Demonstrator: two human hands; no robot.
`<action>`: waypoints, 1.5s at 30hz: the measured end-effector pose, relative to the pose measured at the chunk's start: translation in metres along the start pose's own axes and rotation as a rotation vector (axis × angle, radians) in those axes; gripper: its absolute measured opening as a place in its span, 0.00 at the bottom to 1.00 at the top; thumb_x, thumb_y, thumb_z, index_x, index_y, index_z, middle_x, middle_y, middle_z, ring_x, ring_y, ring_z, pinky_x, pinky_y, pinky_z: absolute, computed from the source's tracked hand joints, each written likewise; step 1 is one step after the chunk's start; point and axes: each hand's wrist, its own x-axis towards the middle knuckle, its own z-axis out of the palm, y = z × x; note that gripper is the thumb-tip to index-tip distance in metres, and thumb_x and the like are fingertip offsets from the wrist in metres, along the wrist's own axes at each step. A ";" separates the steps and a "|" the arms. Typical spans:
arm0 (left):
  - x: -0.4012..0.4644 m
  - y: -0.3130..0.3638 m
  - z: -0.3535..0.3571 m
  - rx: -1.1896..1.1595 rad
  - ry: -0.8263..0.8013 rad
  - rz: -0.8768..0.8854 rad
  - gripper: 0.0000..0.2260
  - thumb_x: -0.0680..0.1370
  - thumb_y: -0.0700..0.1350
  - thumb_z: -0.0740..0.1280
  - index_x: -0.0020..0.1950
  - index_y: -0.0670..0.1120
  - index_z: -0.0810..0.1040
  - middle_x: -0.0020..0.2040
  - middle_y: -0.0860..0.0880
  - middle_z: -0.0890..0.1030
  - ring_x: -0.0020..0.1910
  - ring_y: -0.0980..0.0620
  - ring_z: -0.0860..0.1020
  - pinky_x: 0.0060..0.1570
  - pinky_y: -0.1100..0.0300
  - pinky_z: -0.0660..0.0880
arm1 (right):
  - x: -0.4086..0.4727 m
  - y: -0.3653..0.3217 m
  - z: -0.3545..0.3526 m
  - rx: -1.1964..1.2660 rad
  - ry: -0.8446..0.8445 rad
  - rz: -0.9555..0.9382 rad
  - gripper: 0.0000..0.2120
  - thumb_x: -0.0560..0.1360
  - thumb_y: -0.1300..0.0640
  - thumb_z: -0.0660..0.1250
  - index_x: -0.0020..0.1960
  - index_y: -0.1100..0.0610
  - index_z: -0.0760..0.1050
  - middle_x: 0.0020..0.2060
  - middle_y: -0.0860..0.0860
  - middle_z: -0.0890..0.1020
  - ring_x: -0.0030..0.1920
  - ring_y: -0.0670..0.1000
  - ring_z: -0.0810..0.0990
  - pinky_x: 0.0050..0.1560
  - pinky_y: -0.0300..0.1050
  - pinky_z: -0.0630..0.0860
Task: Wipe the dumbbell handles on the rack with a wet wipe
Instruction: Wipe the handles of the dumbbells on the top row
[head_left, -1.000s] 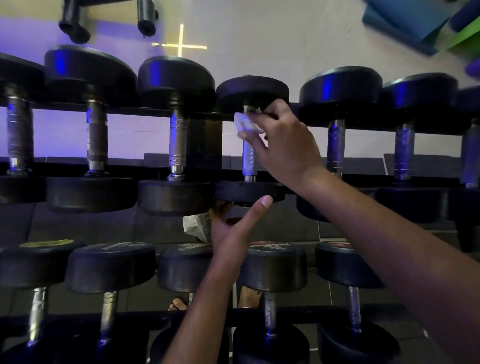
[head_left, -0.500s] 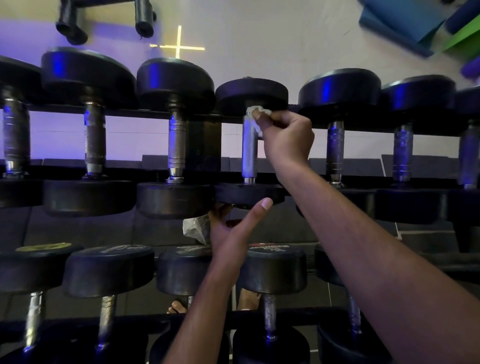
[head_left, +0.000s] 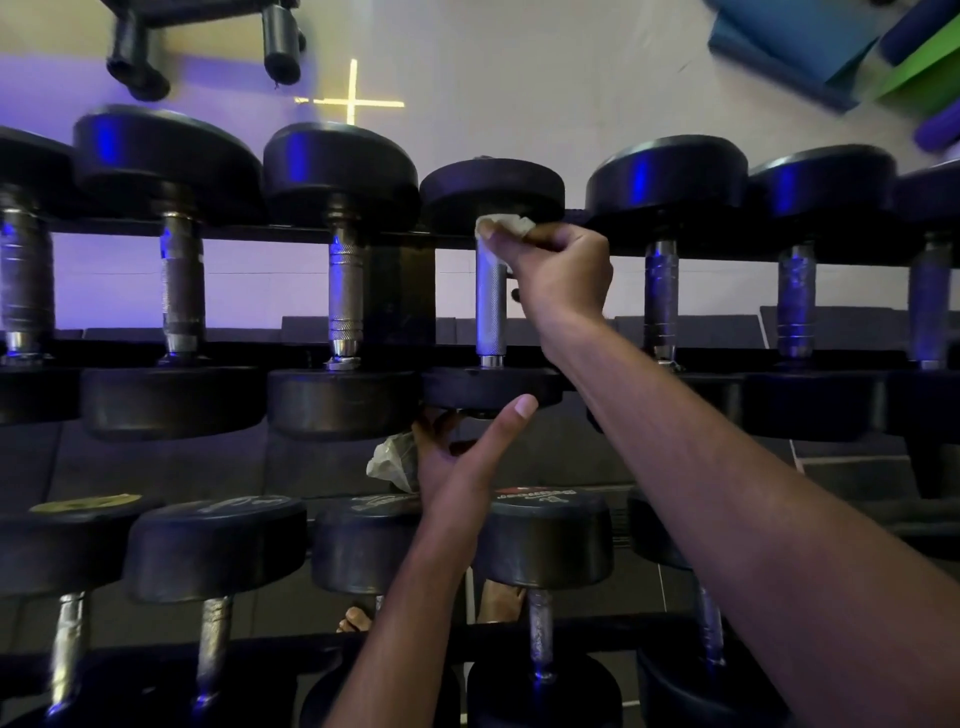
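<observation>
While the right hand (head_left: 563, 270) pinches a white wet wipe (head_left: 506, 226) against the top of one metal handle (head_left: 491, 306), the job looks only partly done. This handle belongs to the small dumbbell (head_left: 491, 387) in the middle of the top row of the rack (head_left: 400, 291). I cannot tell which other handles are clean. I guess the handles to its right, and the bottom row, still need a wipe.

Its fingers are curled tight around the wipe, and the arm reaches up from the lower right. Lower down, the left hand (head_left: 457, 462) cups the near end of the same dumbbell from below, thumb sticking up. It also seems to hold a crumpled scrap (head_left: 392, 462), maybe another wipe.
</observation>
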 end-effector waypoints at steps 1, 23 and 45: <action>0.000 0.000 0.000 0.000 -0.001 0.001 0.46 0.60 0.66 0.88 0.74 0.53 0.78 0.66 0.50 0.86 0.68 0.45 0.84 0.72 0.35 0.77 | 0.000 -0.001 0.003 -0.087 0.037 -0.059 0.17 0.65 0.39 0.84 0.39 0.51 0.84 0.35 0.43 0.87 0.41 0.46 0.86 0.48 0.50 0.85; -0.002 0.003 0.000 0.016 -0.001 0.021 0.44 0.60 0.67 0.88 0.72 0.53 0.80 0.64 0.50 0.87 0.62 0.54 0.84 0.72 0.33 0.76 | 0.024 -0.002 -0.014 0.334 -0.291 0.497 0.10 0.78 0.66 0.71 0.55 0.54 0.84 0.39 0.48 0.86 0.39 0.47 0.85 0.39 0.44 0.83; -0.002 0.003 0.001 0.016 0.002 0.025 0.41 0.64 0.60 0.87 0.74 0.50 0.79 0.64 0.52 0.87 0.63 0.51 0.86 0.67 0.48 0.80 | -0.009 -0.007 -0.064 -0.703 -0.668 0.042 0.18 0.70 0.45 0.82 0.41 0.61 0.85 0.31 0.50 0.77 0.37 0.48 0.73 0.43 0.44 0.71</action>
